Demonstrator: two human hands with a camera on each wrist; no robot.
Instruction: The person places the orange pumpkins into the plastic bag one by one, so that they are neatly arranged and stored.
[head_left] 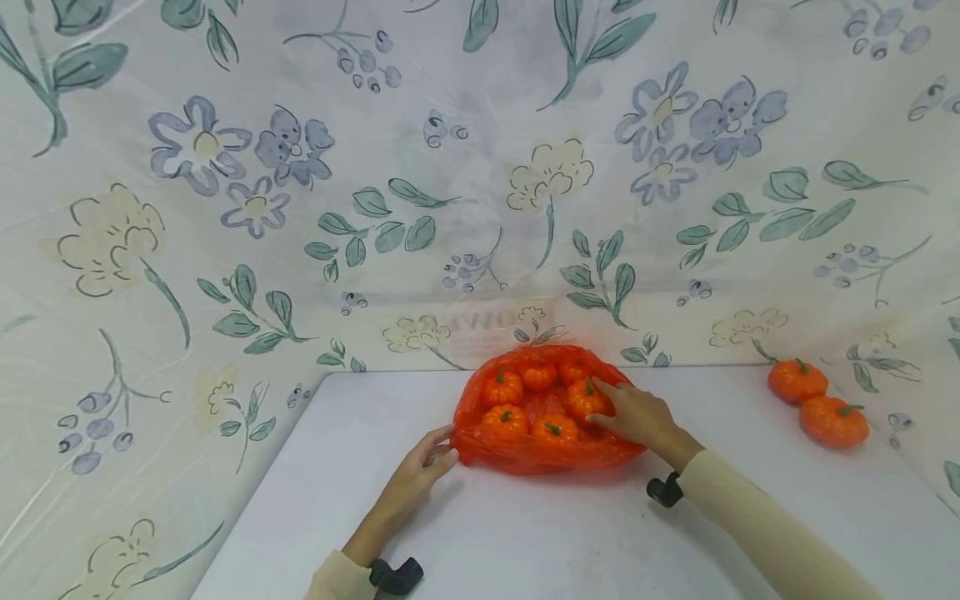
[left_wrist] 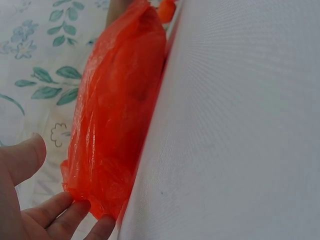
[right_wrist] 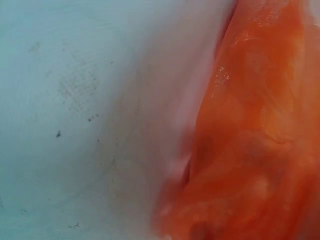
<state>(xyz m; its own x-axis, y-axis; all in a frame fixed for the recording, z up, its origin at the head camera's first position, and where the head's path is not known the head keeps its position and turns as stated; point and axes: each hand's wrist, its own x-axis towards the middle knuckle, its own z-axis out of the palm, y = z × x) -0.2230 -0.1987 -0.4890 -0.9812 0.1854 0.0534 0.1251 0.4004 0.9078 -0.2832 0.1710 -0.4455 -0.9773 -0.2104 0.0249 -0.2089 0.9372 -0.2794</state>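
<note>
A red plastic bag (head_left: 551, 462) lies open on the table with several small orange pumpkins inside, each with a green stem. My right hand (head_left: 637, 414) reaches over its right side. There, the thumb and fingers grip a pumpkin (head_left: 585, 400) among the others. At the bag's left end is my left hand (head_left: 420, 468), its fingertips touching the plastic. In the left wrist view, the left fingers (left_wrist: 62, 220) lie against the bag's (left_wrist: 115, 110) crumpled end, thumb apart. Only the bag's side (right_wrist: 250, 120) and tabletop show in the right wrist view; the right hand is out of sight there.
Two more pumpkins, one behind (head_left: 797, 381) and one in front (head_left: 834, 422), sit at the right of the white table (head_left: 540, 533). A flower-patterned sheet (head_left: 480, 208) rises behind the table's back edge and along both sides.
</note>
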